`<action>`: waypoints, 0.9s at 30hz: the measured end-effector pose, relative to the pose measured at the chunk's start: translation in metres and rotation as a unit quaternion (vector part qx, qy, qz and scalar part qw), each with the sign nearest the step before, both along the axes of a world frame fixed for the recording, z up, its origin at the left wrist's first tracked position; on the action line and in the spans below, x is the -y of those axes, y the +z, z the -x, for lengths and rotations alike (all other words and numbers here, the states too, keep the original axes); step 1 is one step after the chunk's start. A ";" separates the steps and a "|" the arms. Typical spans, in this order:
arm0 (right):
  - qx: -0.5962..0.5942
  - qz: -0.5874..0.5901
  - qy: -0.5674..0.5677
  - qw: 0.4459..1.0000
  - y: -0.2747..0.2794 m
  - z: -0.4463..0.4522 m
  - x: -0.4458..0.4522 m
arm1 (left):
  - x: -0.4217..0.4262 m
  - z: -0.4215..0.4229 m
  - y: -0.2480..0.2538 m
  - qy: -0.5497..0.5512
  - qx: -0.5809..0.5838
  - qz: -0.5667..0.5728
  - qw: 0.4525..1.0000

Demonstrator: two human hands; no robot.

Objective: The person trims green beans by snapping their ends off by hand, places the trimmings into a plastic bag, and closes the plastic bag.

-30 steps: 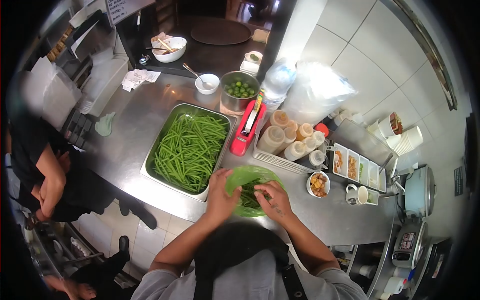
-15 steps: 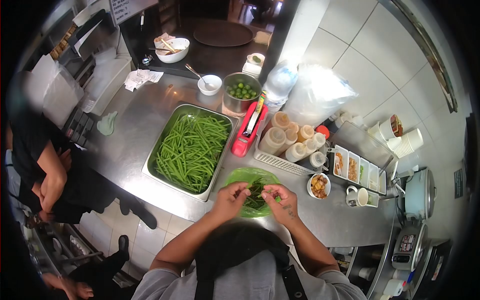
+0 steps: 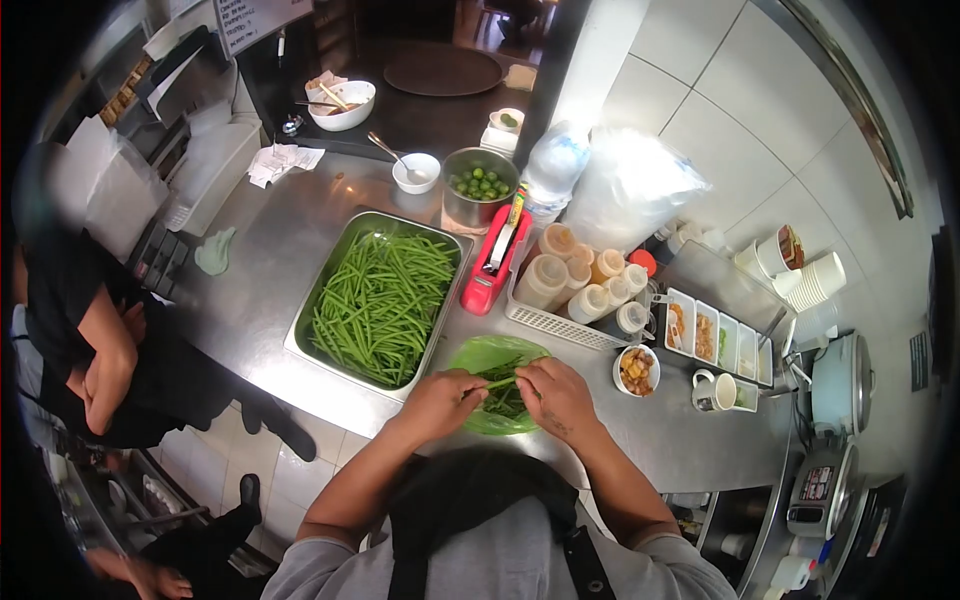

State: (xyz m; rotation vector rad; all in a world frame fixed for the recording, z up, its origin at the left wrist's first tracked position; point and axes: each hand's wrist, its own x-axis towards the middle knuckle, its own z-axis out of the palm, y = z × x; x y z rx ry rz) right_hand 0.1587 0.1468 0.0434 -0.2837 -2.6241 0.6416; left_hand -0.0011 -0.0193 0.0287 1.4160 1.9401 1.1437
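Observation:
A green plastic bag (image 3: pixel 478 352) lies open on the steel counter, with thin green pieces inside. Over its left part, my left hand (image 3: pixel 445 402) is closed on one end of a green bean (image 3: pixel 500 381). The fingers of my right hand (image 3: pixel 556 396) are pinched together at the bean's other end, above the bag's right side. A deep steel tray (image 3: pixel 296 345) full of long green beans (image 3: pixel 380 305) stands left of the bag. Behind the bag is a red tape dispenser (image 3: pixel 483 287).
Squeeze bottles fill a white basket (image 3: pixel 570 328) at the right, near a bowl of browned pieces (image 3: pixel 636 370) and a mug (image 3: pixel 713 391). A pot of green fruit (image 3: pixel 478 187) and a white bowl (image 3: pixel 416 173) stand behind. A person (image 3: pixel 85 330) is at the left.
Both hands were apart over the bag, and now a bean spans between their fingertips. My left hand has shifted slightly left and down since half a second ago.

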 end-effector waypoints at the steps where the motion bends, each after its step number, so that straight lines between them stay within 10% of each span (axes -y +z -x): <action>1: 0.000 0.000 0.000 1.000 0.001 -0.001 -0.001 | 0.001 0.002 0.000 0.000 -0.027 -0.011 1.000; 10: 0.010 0.010 0.021 1.000 -0.003 0.003 -0.002 | 0.006 0.011 0.005 0.001 -0.017 0.005 1.000; 16: -0.101 0.250 -0.084 0.959 -0.013 0.011 0.009 | 0.000 -0.002 -0.009 0.012 0.199 -0.030 0.979; 22: -0.144 0.564 -0.153 0.799 -0.006 0.016 -0.001 | 0.002 -0.009 -0.016 0.042 0.421 0.007 0.906; 27: 0.089 0.375 -0.098 0.918 -0.022 -0.004 0.004 | 0.000 0.005 -0.017 0.064 0.483 -0.127 0.864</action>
